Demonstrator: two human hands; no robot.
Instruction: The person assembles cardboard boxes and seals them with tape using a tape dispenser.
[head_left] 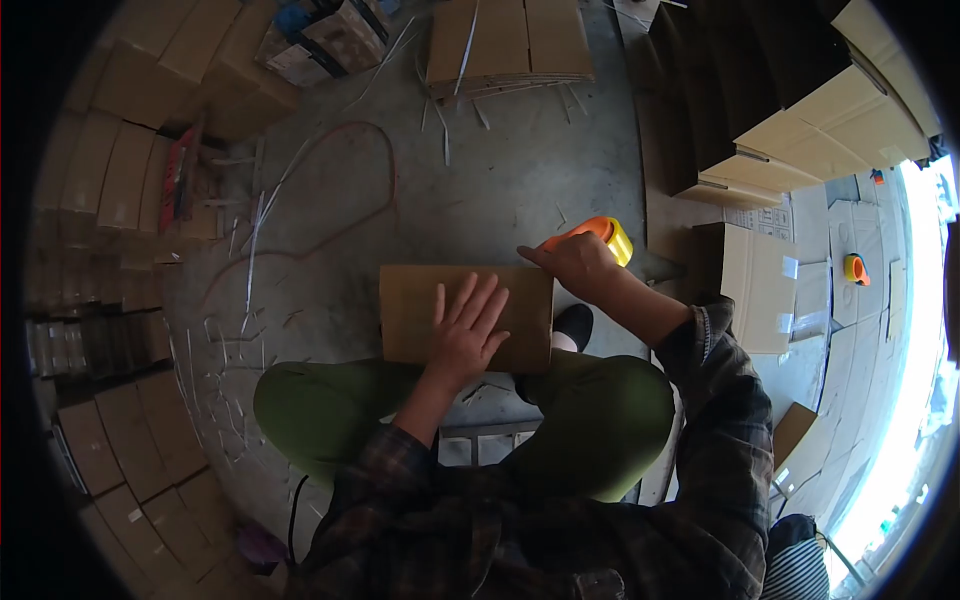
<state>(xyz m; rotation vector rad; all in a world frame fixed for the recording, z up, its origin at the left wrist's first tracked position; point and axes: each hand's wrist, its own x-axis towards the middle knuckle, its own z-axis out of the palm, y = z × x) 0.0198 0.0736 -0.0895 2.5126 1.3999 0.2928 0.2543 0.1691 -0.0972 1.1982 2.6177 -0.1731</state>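
A brown cardboard box (405,315) rests across my lap, its flat face turned up. My left hand (465,328) lies on that face with the fingers spread. At the box's far right corner, my right hand (582,266) is closed around an orange tape dispenser (600,226) that carries a roll of yellow tape (620,243). The right index finger reaches out over the box's far edge. Part of the dispenser is hidden under the right hand.
Flattened cardboard (510,45) is stacked ahead on the concrete floor, among loose strap scraps. Cartons (130,440) line the left side. Open boxes (800,130) stand on the right. A second orange tape dispenser (856,269) lies on cardboard sheets at far right.
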